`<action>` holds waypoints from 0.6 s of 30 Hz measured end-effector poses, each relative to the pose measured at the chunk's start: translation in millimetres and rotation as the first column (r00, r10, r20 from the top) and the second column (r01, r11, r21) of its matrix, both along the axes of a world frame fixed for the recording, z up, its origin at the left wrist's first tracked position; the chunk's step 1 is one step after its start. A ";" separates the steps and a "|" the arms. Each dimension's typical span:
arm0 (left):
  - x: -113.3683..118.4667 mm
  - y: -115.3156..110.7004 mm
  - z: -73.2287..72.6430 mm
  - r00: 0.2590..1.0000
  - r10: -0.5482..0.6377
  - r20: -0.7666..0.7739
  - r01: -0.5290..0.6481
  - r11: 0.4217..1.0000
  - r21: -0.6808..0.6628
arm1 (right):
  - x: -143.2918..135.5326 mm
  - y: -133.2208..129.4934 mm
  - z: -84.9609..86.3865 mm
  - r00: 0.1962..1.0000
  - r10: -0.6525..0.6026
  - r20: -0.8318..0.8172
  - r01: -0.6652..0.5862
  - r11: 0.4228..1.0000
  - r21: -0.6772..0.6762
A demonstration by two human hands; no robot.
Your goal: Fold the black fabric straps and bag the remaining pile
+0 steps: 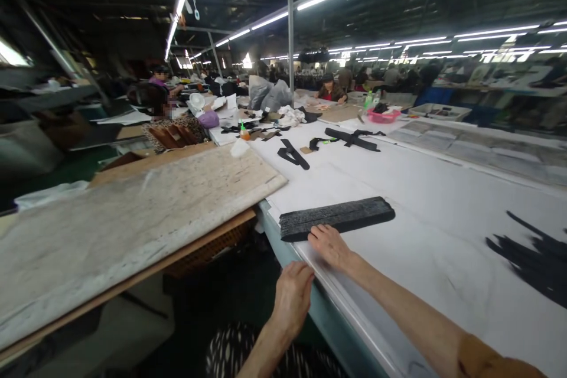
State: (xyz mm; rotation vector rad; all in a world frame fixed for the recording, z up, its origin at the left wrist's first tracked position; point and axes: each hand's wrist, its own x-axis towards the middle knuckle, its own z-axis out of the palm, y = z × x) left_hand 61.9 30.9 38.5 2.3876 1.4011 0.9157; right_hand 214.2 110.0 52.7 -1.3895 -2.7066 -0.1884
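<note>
A long bundle of dark grey-black fabric strips [339, 215] lies flat near the edge of the white table [434, 218]. The fingertips of my right hand [330, 245] rest on the near side of this bundle, toward its left end, with the fingers slightly bent and not wrapped round it. Lower and to the left, at the table's edge, is my left hand [292, 298]. Its fingers are curled and close together, and whatever may be between them is hidden from me.
More black strips [531, 263] lie at the right, and cut black pieces [352, 139] farther back. A worn pale board [133, 218] juts in from the left. Beyond are a pink basket [383, 115], an orange-filled bottle [244, 132], grey plastic bags [270, 94] and seated people.
</note>
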 end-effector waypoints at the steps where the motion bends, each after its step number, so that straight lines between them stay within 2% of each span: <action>1: 2.7 1.3 -0.1 0.999 -0.007 -0.037 0.008 1.000 0.016 | -0.5 0.8 -0.2 1.000 -0.011 -0.007 0.011 1.000 -0.015; 6: 16.5 15.9 -2.8 0.984 -0.039 -0.172 0.058 0.993 0.107 | -0.3 13.4 10.0 0.974 -0.180 -0.134 0.150 0.966 -0.210; 11: 26.8 43.0 -3.3 0.948 -0.035 -0.316 0.100 0.977 0.190 | 4.4 30.1 19.5 0.950 -0.243 -0.198 0.178 0.938 -0.299; 14: 30.5 53.2 0.9 0.911 0.007 -0.412 0.051 0.990 0.130 | 4.4 32.1 18.0 0.930 -0.281 -0.238 0.198 0.926 -0.322; 18: 34.8 55.0 5.8 0.884 0.089 -0.460 -0.070 0.996 0.060 | 0.4 29.0 12.6 0.887 -0.334 -0.319 0.224 0.915 -0.336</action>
